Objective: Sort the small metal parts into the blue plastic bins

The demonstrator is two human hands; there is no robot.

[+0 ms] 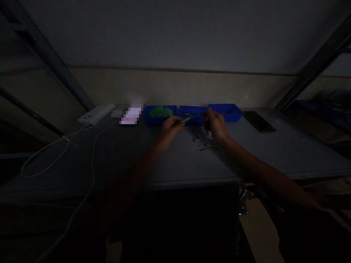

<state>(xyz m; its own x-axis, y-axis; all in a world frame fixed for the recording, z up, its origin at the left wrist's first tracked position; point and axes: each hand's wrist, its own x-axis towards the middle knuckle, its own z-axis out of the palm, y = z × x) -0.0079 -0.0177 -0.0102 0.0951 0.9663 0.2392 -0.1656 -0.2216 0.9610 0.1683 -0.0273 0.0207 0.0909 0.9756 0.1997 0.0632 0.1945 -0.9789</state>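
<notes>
Pinching a small green piece (186,119) between thumb and fingers, the left hand (170,128) has it up in front of the blue bins, roughly where the left and middle ones meet. The right hand (215,126) is just to the right, fingers curled in at the front of the middle and right bins. It's pretty dark in there, so I honestly can't tell if those fingers are gripping anything.

Left bin (151,121) has a heap of green stuff (160,111) in it, middle bin (193,109) has metal bits, and the right bin (233,116) sits next in the row. Below the right hand, some loose metal pins (207,147) are scattered on the table (175,166). Further out, a dark phone (260,122) lies right of the bins, and over on the left there's a white box (97,114) plus a pale cable (93,160) running off the near edge.
</notes>
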